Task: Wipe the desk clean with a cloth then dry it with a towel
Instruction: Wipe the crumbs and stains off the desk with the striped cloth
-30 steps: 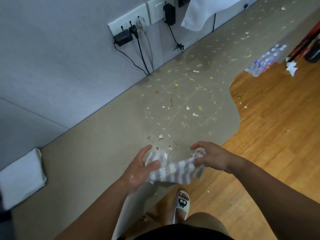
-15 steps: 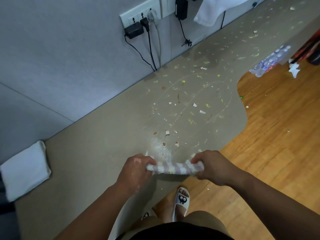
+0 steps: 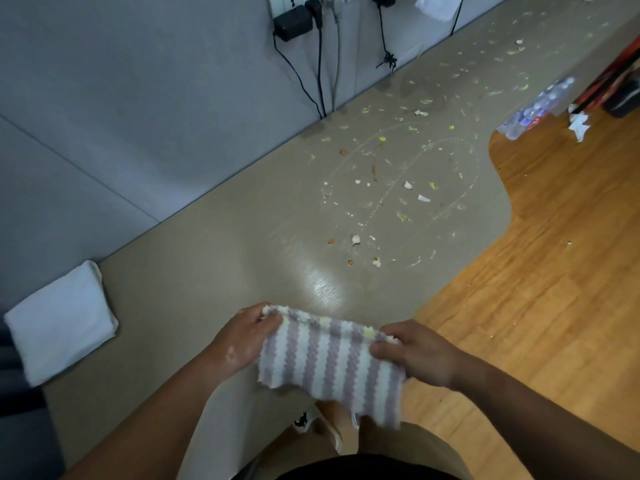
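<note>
A purple-and-white striped cloth [image 3: 329, 365] hangs spread out over the near edge of the beige desk [image 3: 207, 265]. My left hand [image 3: 242, 337] pinches its top left corner and my right hand [image 3: 412, 351] grips its top right corner. Crumbs, eggshell bits and yellow-green smears [image 3: 388, 188] litter the desk beyond my hands, with curved wipe streaks through them. A folded white towel [image 3: 59, 320] lies on the desk at the far left, by the wall.
Plugs and cables [image 3: 318, 64] hang down the grey wall onto the desk's back edge. A wooden floor [image 3: 554, 271] lies to the right, with a pack of water bottles [image 3: 533, 109] and crumpled paper [image 3: 580, 124]. My slippered feet [image 3: 311, 424] stand below the cloth.
The cloth was bunched and pulled taut between my hands; now it is unfolded and hangs flat. My hands have drawn back towards the desk's near edge.
</note>
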A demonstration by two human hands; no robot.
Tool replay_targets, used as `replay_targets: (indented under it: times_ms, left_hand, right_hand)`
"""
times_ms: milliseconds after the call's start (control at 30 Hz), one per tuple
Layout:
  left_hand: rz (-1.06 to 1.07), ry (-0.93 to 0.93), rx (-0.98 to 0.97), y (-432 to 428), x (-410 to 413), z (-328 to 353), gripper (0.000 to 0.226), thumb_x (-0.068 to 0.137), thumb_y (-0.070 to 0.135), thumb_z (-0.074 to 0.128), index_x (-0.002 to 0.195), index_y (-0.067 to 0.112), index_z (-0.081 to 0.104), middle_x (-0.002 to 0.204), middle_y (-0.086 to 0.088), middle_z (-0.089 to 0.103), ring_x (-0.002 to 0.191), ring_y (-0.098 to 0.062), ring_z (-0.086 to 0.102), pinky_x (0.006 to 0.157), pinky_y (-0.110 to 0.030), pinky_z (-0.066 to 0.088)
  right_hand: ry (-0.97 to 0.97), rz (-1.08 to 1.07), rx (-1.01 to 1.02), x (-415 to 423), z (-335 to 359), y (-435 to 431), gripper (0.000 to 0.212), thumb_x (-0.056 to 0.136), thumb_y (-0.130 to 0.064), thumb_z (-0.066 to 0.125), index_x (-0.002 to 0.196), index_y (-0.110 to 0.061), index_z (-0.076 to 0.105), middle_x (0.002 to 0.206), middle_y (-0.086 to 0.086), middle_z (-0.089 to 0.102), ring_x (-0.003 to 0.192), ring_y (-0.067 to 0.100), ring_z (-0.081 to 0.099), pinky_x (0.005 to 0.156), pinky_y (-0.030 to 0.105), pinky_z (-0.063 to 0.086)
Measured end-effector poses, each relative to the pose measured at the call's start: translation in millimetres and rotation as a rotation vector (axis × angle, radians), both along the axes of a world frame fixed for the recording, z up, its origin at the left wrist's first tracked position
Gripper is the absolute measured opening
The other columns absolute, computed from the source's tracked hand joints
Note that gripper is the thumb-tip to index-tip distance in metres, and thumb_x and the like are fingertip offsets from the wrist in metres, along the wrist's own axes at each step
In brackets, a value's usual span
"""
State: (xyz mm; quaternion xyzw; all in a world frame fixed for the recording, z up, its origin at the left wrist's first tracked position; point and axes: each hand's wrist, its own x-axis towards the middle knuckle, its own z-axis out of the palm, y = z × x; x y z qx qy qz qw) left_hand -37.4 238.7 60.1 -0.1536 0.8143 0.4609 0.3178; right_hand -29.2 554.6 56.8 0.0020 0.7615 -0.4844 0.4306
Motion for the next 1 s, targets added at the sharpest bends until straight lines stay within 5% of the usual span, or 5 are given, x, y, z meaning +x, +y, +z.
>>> replay_targets:
  times_ms: [133,367,533,700,1000]
  left_hand:
    - [-0.231,0.09,-0.279,-19,-23,-33,0.038,0.098,0.045,0.055,0.088,0.009,0.06,0.085,-0.007,0.068,0.086,-0.031,0.066,0.074,-0.042,0.047]
    - [-0.332,0.332,-0.336,-11,-67,-63,0.022,0.095,0.02,0.066,0.117,0.021,0.065,0.087,0.006,0.063,0.082,-0.018,0.059,0.074,-0.019,0.039]
    - [-0.304,0.55,-0.454,-36,-64,-86,0.044,0.091,0.031,0.061,0.132,0.015,0.061,0.125,-0.012,0.062,0.115,-0.036,0.058,0.1,-0.043,0.05]
    - [-0.404,0.667,-0.687,-66,-57,-107,0.057,0.091,0.047,0.042,0.138,0.017,0.057,0.143,-0.018,0.052,0.126,-0.044,0.052,0.104,-0.058,0.046]
    - [-0.396,0.623,-0.791,-60,-82,-117,0.068,0.093,0.057,0.031,0.15,0.023,0.047,0.158,-0.016,0.039,0.145,-0.04,0.036,0.112,-0.063,0.031]
  right_hand:
    - [-0.081,-0.064,0.109,31,-35,-43,0.032,0.104,-0.044,0.058,0.103,-0.015,0.072,0.091,0.004,0.077,0.076,0.016,0.076,0.075,0.042,0.064]
    - [0.486,0.224,0.93,46,-48,-73,0.056,0.095,-0.074,0.031,0.103,-0.028,0.062,0.092,-0.01,0.056,0.078,0.009,0.054,0.071,0.031,0.049]
    - [0.998,0.409,0.572,55,-72,-105,0.053,0.106,-0.052,0.038,0.151,-0.026,0.045,0.162,0.007,0.04,0.152,0.029,0.034,0.121,0.053,0.019]
    - [0.964,0.7,0.514,41,-111,-145,0.072,0.106,-0.063,0.03,0.164,-0.02,0.023,0.173,0.008,0.011,0.159,0.028,0.009,0.125,0.061,0.01]
    - [0.907,0.544,0.621,-18,-119,-126,0.081,0.101,-0.074,0.019,0.166,-0.027,0.005,0.174,0.0,-0.001,0.16,0.021,-0.006,0.127,0.056,-0.001]
